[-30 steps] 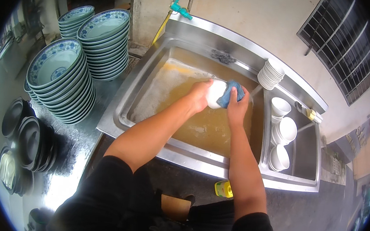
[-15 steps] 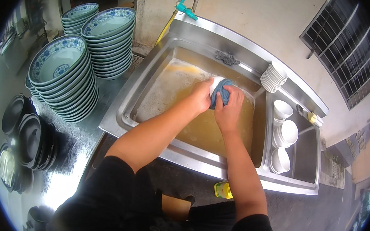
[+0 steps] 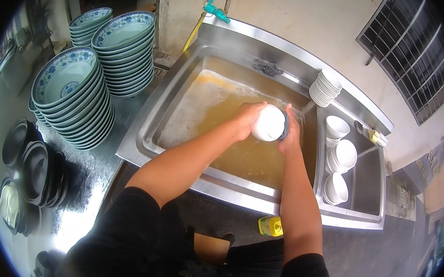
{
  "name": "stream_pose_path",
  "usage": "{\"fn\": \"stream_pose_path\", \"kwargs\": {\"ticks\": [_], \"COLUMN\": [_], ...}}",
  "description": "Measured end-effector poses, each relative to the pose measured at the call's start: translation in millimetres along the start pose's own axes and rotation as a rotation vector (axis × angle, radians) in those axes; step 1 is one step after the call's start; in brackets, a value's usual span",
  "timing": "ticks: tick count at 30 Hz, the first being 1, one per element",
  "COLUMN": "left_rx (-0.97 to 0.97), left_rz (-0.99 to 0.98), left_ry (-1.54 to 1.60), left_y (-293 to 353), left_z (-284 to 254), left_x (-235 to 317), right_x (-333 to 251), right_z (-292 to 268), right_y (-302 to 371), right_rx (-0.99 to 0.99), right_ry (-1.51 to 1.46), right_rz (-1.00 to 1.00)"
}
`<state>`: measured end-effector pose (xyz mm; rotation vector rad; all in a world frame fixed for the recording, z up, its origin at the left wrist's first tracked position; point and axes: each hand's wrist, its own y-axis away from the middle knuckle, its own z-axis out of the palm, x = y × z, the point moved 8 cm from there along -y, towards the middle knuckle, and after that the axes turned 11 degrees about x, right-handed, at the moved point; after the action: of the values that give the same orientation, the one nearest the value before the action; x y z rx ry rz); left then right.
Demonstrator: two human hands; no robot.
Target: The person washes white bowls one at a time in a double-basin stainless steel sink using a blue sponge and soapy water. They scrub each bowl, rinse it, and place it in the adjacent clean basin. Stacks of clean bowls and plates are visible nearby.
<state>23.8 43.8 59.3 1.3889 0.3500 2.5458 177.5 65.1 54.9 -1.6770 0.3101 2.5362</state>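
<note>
Over the soapy brown water of the large sink basin (image 3: pixel 151 132), a white bowl (image 3: pixel 269 123) is held between both hands, its rounded outside facing up toward me. My left hand (image 3: pixel 245 120) grips the bowl's left side. On the opposite side, my right hand (image 3: pixel 291 131) presses a blue-grey cloth (image 3: pixel 285 126) against the bowl; most of the cloth is hidden by the bowl and fingers. Stacks of white bowls (image 3: pixel 343 155) stand in the smaller basin to the right, nearest my right hand.
Stacked blue-patterned bowls (image 3: pixel 68 80) and black dishes (image 3: pixel 37 170) crowd the left metal counter. Small white dishes (image 3: pixel 325 88) and a dark scouring pad (image 3: pixel 268 67) rest along the sink's back. A green tap (image 3: pixel 216 10) is behind. A yellow bottle (image 3: pixel 271 226) stands below the front edge.
The bowl has turned so its white outside faces me, and the cloth has gone from its front to its right side. Both hands have shifted slightly right, the right one more upright.
</note>
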Motion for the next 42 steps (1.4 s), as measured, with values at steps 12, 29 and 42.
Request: {"fn": "stream_pose_path", "kwargs": {"ticks": [12,29,42], "left_rx": [0.175,0.125,0.036], "left_rz": [-0.278,-0.162,0.013], "left_ry": [-0.177,-0.936,-0.804], "left_y": [-60,-51,-52], "left_z": [-47,-74,-61], "left_x": [-71,-66,-59], "right_x": [41,56,55], "right_z": [-4,10,26], "right_y": [13,30,25], "right_rx": [0.061,-0.382,-0.188], "right_ry": [0.311,1.471,1.111], "right_rz": [0.145,-0.182,-0.372]}}
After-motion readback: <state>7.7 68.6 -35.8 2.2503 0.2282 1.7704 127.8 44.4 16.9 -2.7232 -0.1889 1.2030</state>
